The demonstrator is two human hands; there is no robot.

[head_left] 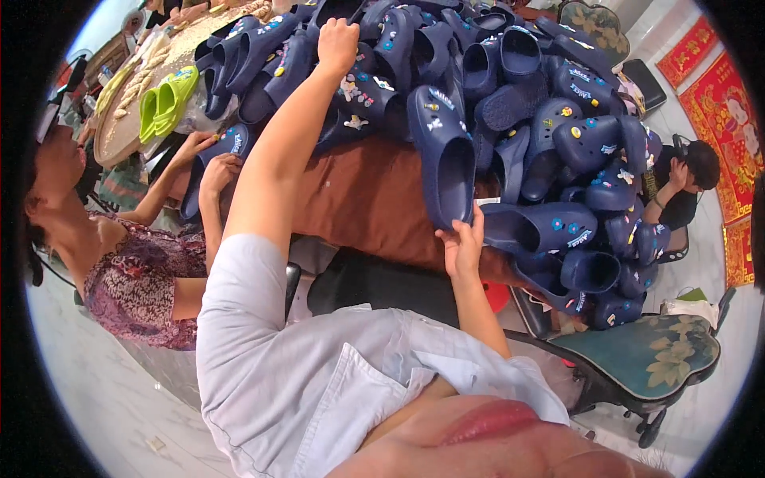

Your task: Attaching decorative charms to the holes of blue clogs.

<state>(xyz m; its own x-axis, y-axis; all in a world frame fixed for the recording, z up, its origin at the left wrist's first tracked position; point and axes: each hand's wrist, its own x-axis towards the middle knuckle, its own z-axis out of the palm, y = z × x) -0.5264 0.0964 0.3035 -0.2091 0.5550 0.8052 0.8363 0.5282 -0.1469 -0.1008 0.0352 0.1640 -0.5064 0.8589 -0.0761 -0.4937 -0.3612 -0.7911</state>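
Note:
My right hand [462, 243] pinches the heel end of a navy clog [446, 151], which is tilted with its toe pointing away from me. White and coloured charms decorate its toe. My left hand [339, 44] reaches far out over a pile of navy clogs [510, 103], fingers curled closed among them. What those fingers hold, if anything, is hidden. Another navy clog [538, 227] with blue flower charms lies just right of my right hand.
A person [143, 279] at my left handles a navy clog [231, 147]. Lime-green clogs [167, 103] lie beyond, by a round board [111, 147]. A brown cloth [366, 199] covers the table edge. At right are a patterned chair [637, 354] and another person [693, 179].

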